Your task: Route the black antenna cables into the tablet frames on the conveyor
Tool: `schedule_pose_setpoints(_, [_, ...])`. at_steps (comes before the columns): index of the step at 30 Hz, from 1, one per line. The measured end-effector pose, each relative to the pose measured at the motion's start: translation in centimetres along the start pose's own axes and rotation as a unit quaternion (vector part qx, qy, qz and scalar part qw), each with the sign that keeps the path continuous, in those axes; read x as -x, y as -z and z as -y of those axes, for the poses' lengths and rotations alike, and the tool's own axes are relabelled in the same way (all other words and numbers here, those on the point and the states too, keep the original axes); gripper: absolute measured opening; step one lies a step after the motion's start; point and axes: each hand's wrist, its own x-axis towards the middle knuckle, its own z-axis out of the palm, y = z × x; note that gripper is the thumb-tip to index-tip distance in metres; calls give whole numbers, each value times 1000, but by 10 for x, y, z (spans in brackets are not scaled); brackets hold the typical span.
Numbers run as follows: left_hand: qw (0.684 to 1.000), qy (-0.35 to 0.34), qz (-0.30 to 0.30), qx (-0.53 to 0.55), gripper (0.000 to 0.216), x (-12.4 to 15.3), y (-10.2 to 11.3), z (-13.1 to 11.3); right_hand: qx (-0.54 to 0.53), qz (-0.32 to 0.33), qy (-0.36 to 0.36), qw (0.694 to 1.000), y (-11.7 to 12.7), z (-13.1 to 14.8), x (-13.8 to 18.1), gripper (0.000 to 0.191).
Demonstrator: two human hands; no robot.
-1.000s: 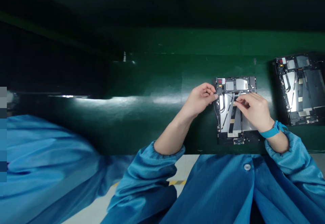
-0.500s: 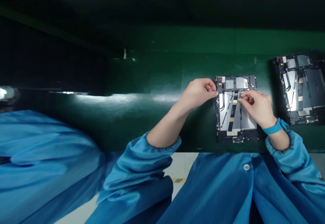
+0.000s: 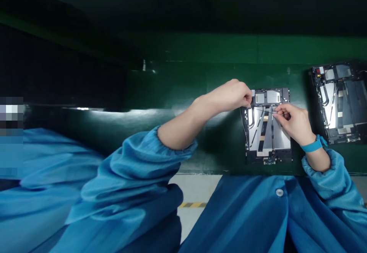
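Note:
An opened tablet (image 3: 268,138) lies flat on the green conveyor belt (image 3: 183,88), showing its silver shielding, black flex strips and circuit board. My left hand (image 3: 233,95) is closed at the tablet's top left corner, fingertips pinched on one end of a thin dark wire (image 3: 263,110). My right hand (image 3: 292,122) rests over the upper right of the tablet, its fingers pinched on the wire's other end. The wire runs taut between the two hands. A blue band (image 3: 312,145) circles my right wrist.
A second opened tablet (image 3: 340,102) lies on the belt at the far right. Another person's blue sleeve (image 3: 43,176) fills the lower left. The belt's near edge (image 3: 200,170) runs just in front of my blue coat, with pale floor below.
My left hand has risen from the tablet's left edge to its top left corner, elbow swinging left. The right hand's pinch slid up and right, and the wire now stretches between them.

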Motion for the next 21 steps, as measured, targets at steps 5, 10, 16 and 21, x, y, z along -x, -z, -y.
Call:
schedule_pose_setpoints(5, [996,14,5,-89,26,2,4,-14,-4,4,-3,1000,2,0,0,9])
schedule_pose_setpoints(10, [995,31,-16,-96,21,9,-3,-13,2,-18,-19,1000,2,8,-7,11])
schedule_pose_setpoints(16, [982,97,-155,-36,18,28,-50,-42,130,-52,16,990,-6,18,-26,19])
schedule_pose_setpoints(21, [968,156,-181,-74,22,27,-82,-77,189,-2,28,982,-1,24,-25,25])
